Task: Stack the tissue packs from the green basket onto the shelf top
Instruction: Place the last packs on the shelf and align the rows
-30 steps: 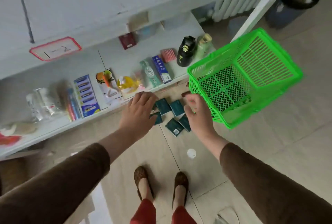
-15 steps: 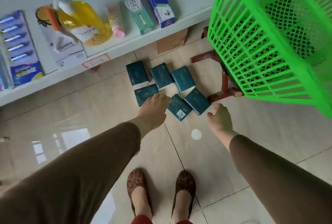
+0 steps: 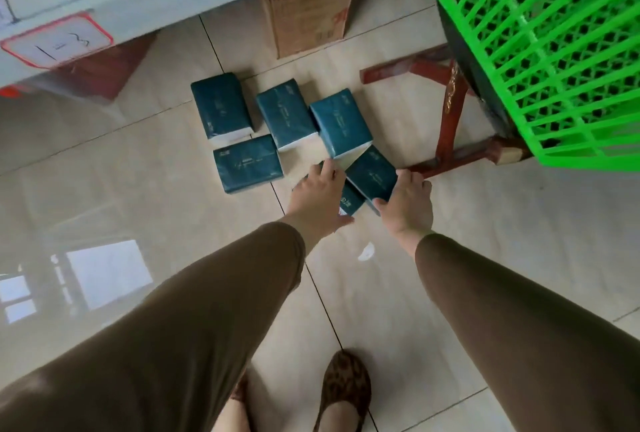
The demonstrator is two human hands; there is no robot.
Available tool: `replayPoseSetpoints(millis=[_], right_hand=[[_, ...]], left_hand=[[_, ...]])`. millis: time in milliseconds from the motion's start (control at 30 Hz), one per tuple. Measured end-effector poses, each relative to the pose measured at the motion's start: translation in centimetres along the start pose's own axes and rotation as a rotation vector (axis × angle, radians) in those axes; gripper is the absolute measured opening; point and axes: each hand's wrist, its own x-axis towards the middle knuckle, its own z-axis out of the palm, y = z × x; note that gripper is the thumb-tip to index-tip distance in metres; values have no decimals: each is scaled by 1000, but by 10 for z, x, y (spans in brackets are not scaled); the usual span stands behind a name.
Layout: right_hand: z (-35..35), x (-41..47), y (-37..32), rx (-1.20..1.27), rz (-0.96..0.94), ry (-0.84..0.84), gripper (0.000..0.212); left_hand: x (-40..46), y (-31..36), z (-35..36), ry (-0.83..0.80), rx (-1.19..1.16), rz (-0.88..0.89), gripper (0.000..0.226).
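Head view, cardboard box (image 3: 311,2), red stool (image 3: 446,113), green basket (image 3: 540,51)

Brown cardboard box (image 3: 310,4) under the shelf edge, red wooden stand (image 3: 446,109) beside it, white scrap (image 3: 366,251) on tiled floor (image 3: 138,189).

Support surface is the tiled floor (image 3: 450,258), beige, glossy. Six dark teal tissue packs lie flat on it in a loose cluster: back row left pack (image 3: 221,108), middle pack (image 3: 285,113), right pack (image 3: 341,123); a front-left pack (image 3: 247,164) just beside the row; a front-right pack (image 3: 372,173) touching the right pack, overlapping a sixth pack (image 3: 351,201) (mostly hidden). Also on the floor: cardboard box (image 3: 310,9) partly under the shelf edge, red wooden stool frame (image 3: 450,106), small white scrap (image 3: 366,252).
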Motion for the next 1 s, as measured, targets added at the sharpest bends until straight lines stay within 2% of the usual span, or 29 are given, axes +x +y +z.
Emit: replayPoseSetpoints(millis=[100, 200, 267, 367, 500, 633, 733, 800, 867, 1000], right_hand=[[11, 4, 2, -84, -15, 43, 77], [18, 10, 3, -141, -34, 31, 86], [19, 14, 3, -187, -33, 25, 86], [15, 16, 2, -184, -1, -40, 81], [-13, -22, -7, 50, 81, -124, 68], [-77, -103, -37, 334, 156, -151, 60], [-148, -171, -68, 447, 112, -144, 51], [-208, -209, -93, 480, 69, -112, 48], [-274, -240, -119, 525, 27, -62, 48], [-416, -286, -178, 589, -124, 83, 48]], left_hand=[[3, 11, 20, -45, 85, -83, 114], [6, 11, 32, -104, 226, -104, 124], [10, 9, 37, -124, 292, -97, 118], [11, 4, 35, -101, 327, -42, 91], [-27, -13, -2, -114, 183, 41, 83], [-106, -23, -86, -42, -91, -65, 79], [-172, -21, -175, 54, -268, -174, 75], [-213, -22, -244, 103, -471, -201, 68], [-251, -24, -320, 172, -675, -173, 63], [-312, -25, -477, 319, -920, -43, 62]])
